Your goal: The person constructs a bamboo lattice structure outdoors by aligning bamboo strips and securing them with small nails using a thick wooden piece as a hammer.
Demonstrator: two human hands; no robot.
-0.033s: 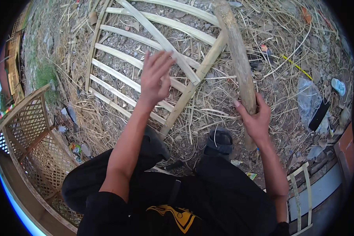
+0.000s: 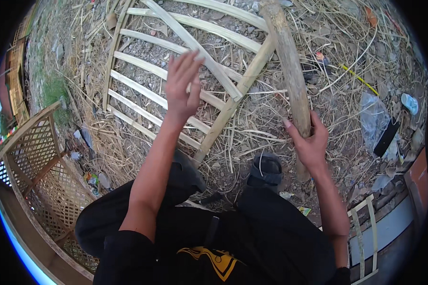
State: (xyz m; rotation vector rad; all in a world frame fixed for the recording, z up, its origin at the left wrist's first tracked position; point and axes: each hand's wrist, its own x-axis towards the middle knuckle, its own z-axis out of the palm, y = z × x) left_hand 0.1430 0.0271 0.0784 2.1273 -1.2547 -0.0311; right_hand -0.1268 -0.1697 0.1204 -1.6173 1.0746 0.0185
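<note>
My right hand (image 2: pixel 313 145) is closed round the lower part of a thick, worn wooden pole (image 2: pixel 290 66), thumb on its left side and fingers on its right. The pole runs from there up to the top edge of the picture. Nothing is in my left hand (image 2: pixel 181 88); its fingers are stretched out, and it hovers in front of a wooden slat frame (image 2: pixel 223 118). That frame lies on the ground, with several pale curved slats (image 2: pixel 142 85) fixed across it. One diagonal slat (image 2: pixel 190 40) crosses the others and overlaps the right-hand bar.
Straw and wood shavings (image 2: pixel 242 142) cover much of the ground. A lattice panel (image 2: pixel 47 175) stands at the left. To the right lie a clear plastic bag (image 2: pixel 372 114), a black strip (image 2: pixel 386 137) and a yellow strip (image 2: pixel 359 80). My sandalled foot (image 2: pixel 265 170) is beside the pole's lower end.
My left hand has shifted slightly to the left and its fingers have turned a little. My right hand and the pole have barely moved.
</note>
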